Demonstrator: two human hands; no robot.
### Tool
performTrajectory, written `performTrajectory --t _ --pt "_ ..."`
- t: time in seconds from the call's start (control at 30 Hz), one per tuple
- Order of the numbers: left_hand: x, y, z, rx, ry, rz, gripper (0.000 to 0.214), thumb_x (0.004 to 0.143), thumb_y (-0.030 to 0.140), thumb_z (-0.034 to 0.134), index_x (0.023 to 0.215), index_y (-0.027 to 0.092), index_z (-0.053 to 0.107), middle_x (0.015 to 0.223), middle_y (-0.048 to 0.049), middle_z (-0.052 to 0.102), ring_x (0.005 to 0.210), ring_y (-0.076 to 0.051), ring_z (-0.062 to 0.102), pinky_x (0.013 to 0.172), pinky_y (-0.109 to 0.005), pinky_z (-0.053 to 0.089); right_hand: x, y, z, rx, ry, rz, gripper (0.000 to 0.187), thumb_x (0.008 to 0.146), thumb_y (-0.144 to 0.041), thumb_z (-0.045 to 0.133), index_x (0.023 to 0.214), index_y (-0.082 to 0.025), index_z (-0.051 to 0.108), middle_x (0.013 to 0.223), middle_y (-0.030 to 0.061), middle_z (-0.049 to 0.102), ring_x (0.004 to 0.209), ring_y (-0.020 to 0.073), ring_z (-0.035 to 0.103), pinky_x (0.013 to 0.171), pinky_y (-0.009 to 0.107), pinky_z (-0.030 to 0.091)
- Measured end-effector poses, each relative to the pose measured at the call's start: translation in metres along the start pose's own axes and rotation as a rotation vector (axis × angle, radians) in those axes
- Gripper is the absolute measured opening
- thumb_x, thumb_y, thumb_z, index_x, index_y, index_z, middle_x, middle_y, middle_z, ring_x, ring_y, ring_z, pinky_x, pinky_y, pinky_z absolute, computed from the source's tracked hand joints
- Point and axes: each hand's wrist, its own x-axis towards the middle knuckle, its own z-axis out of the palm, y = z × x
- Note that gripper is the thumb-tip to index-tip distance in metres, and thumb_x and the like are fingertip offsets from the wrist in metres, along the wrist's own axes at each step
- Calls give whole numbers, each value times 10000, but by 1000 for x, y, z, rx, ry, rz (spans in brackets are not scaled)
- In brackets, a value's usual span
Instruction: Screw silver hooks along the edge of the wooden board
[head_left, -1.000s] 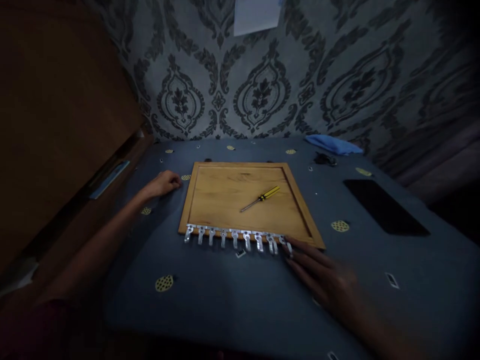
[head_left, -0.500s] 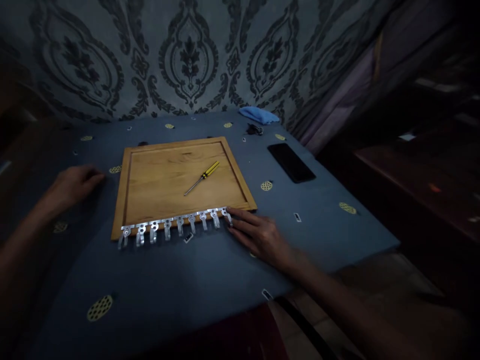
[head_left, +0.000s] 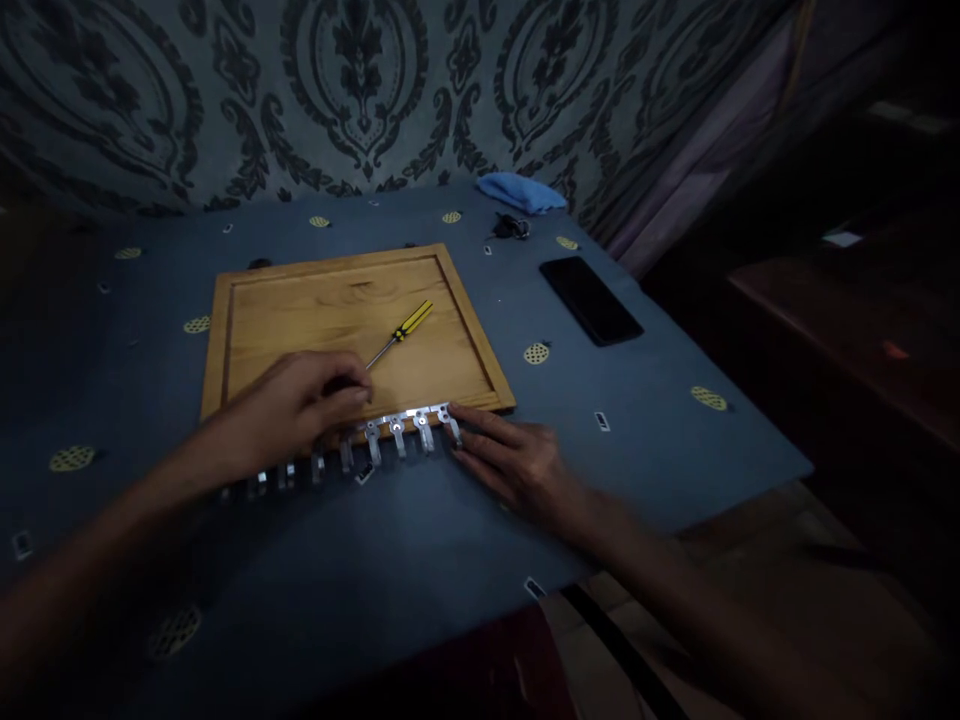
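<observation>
A framed wooden board [head_left: 300, 320] lies flat on the table. Along its near edge runs a metal hook rail [head_left: 397, 425] with several hooks hanging past the edge. Fingers of my right hand [head_left: 532, 470] grip the rail's right end, around the last hook. My left hand [head_left: 307, 400] hovers over the board's front part and covers some of the rail. Its thumb and fingertips are pinched; anything between them is too small or hidden to make out. Just beyond those fingertips a yellow-and-black screwdriver [head_left: 412, 322] rests on the board, its tip hidden by the hand.
To the right of the board lies a black phone [head_left: 591, 300]. A blue cloth [head_left: 521, 192] and a small dark object [head_left: 511, 227] sit toward the back. The blue patterned tablecloth [head_left: 420, 570] covers the table, whose right edge slopes away. A patterned curtain [head_left: 465, 90] hangs behind.
My left hand has moved right, from beside the board to above its front part near the screwdriver. My right hand stays at the rail's end. The view has shifted slightly.
</observation>
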Motion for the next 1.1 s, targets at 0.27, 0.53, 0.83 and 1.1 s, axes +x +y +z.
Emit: performTrajectory --t 0.27,0.53,0.83,1.1 --pt "43 31 41 4 -36 116 128 877 208 589 761 214 642 756 20 654 746 -175 612 695 -310 480 0 -1 -1 -4 -21 21 187 993 -203 556 1009 -147 734 1251 109 733 806 178 783 679 288 643" --pt "54 36 46 -49 -124 71 127 849 121 586 771 186 662 769 10 653 744 -159 610 672 -290 460 1 -3 -2 -8 -41 40 226 1012 -220 526 1019 -143 739 1276 115 719 787 158 775 692 276 641" --pt "53 40 45 21 -154 136 112 877 136 580 818 164 671 825 -6 664 805 -153 604 744 -286 440 1 -4 -3 -4 -18 24 207 1004 -200 542 999 -123 734 1266 133 721 798 172 780 703 295 659" --pt "52 42 47 146 -137 173 122 883 146 557 807 175 648 830 -8 654 801 -155 592 765 -294 444 1 -4 -2 -46 19 14 208 1008 -204 537 968 -143 732 1225 109 745 752 153 770 657 280 644"
